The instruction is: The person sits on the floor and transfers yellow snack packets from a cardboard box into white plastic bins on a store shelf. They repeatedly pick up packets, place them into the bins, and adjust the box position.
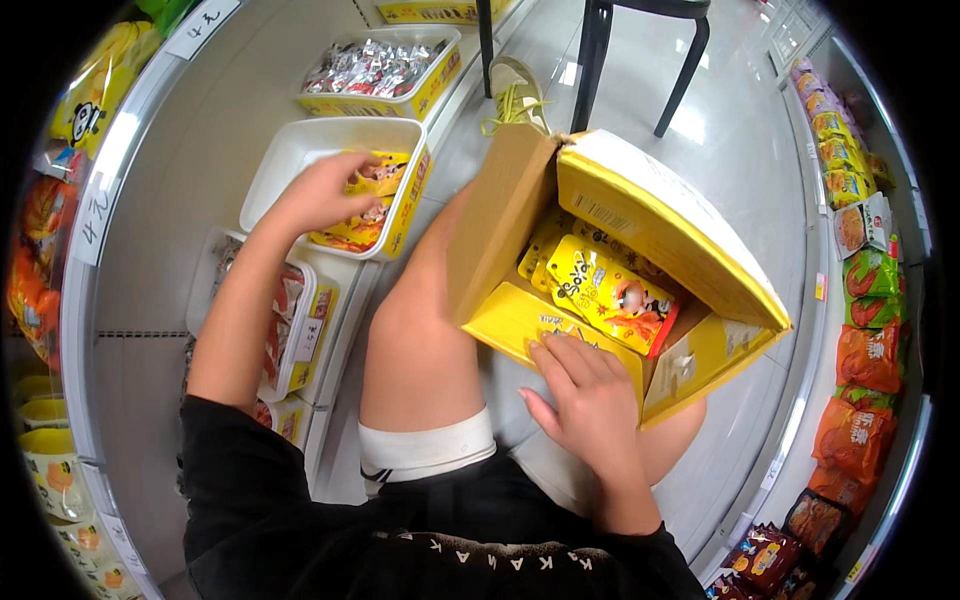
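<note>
My left hand [322,193] reaches into a white plastic bin [277,154], its thumb and fingers apart against yellow snack packets [382,172]. Part of those packets is hidden by the hand. An open yellow cardboard carton [487,247] sits tilted over my lap with its flaps raised. Inside it lie several glossy yellow snack pouches [615,292]; the top one has a red end. My right hand [585,386] has its fingers over the carton's near edge, with the thumb outside.
Beyond the bin stands another bin of silvery wrapped snacks [375,67]; nearer me is a bin with red-and-clear packets [289,322]. A black-legged stool [592,67] and my shoe [517,90] are ahead. Bagged snacks fill the right shelf [870,352] and the left shelf [45,247].
</note>
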Demonstrator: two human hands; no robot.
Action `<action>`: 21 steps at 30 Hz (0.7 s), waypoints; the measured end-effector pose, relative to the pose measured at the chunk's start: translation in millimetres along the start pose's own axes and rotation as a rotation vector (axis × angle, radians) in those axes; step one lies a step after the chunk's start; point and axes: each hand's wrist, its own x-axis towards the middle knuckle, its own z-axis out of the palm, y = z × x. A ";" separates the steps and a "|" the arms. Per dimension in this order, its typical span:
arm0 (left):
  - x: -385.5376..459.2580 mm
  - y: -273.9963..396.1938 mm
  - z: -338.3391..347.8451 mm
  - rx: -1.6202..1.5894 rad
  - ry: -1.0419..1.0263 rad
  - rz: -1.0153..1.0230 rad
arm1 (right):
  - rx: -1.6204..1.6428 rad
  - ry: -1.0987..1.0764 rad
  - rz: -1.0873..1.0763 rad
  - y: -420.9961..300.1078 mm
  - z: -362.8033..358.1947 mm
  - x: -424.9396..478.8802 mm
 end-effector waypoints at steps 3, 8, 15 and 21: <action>4.4 -24.6 19.8 0.515 -0.275 0.040 | -0.016 -0.023 0.026 1.5 -5.8 3.3; 34.5 -39.5 28.9 0.661 -0.446 0.020 | -0.023 -0.097 0.070 1.4 -6.8 4.9; 44.3 -58.4 42.6 0.597 -0.408 0.111 | -0.012 -0.136 0.081 -1.8 -8.1 11.2; 49.8 -85.9 45.3 0.365 -0.353 0.076 | -0.002 -0.130 0.098 -3.5 -6.6 13.6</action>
